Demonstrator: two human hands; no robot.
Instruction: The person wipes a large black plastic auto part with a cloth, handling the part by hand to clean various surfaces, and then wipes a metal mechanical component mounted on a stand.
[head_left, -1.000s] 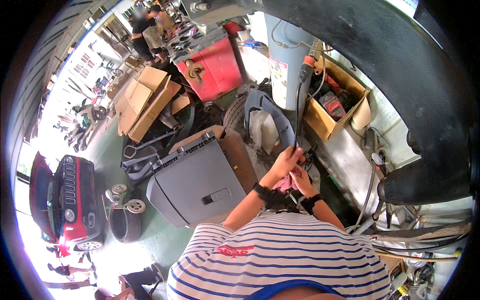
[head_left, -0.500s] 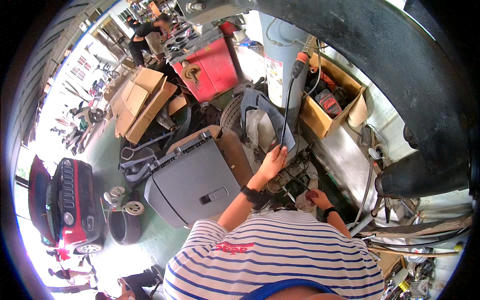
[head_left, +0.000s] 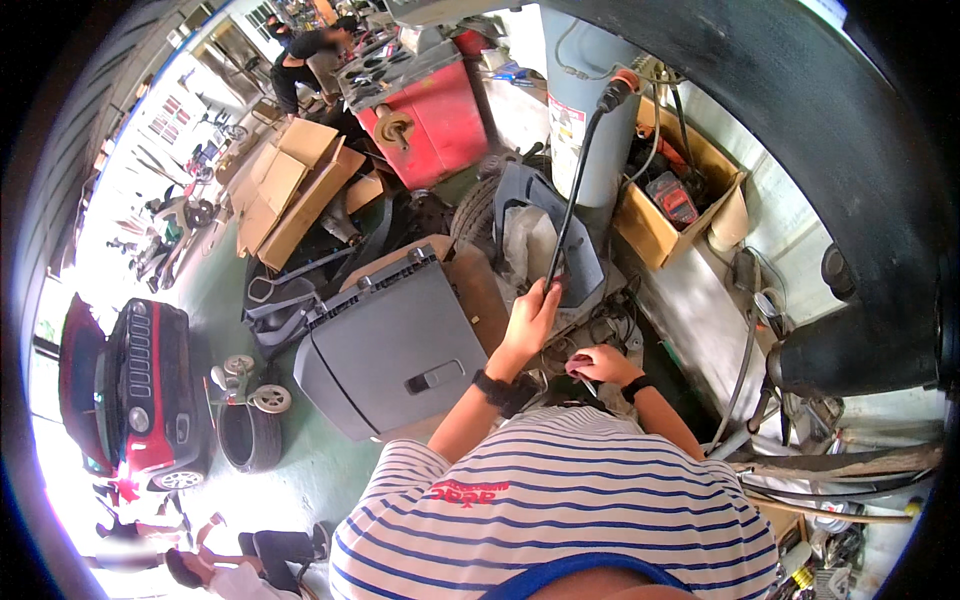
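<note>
My left hand point(head_left: 532, 322) is closed round a long black cable or rod point(head_left: 572, 205); which of the two I cannot tell. It runs up and away from my fist to a thicker black and orange end piece point(head_left: 617, 90), beside the grey post. My right hand point(head_left: 608, 366) is closed on a dark red cloth point(head_left: 578, 365), close to my body and just right of my left forearm. Whether the cloth touches the black length is hidden. Beyond my left hand lies a grey plastic part point(head_left: 575, 262) with clear wrapping on it.
A large grey panel point(head_left: 385, 350) lies to the left. A grey post point(head_left: 580, 110) and a cardboard box with tools point(head_left: 650, 235) stand ahead on the right. A thick black arm point(head_left: 740, 90) crosses the upper right. A red car point(head_left: 150, 400) and other people are farther left.
My right hand has moved left and up with the cloth, closer to my left hand. My left hand has shifted slightly left. The black and orange end now appears higher and farther right.
</note>
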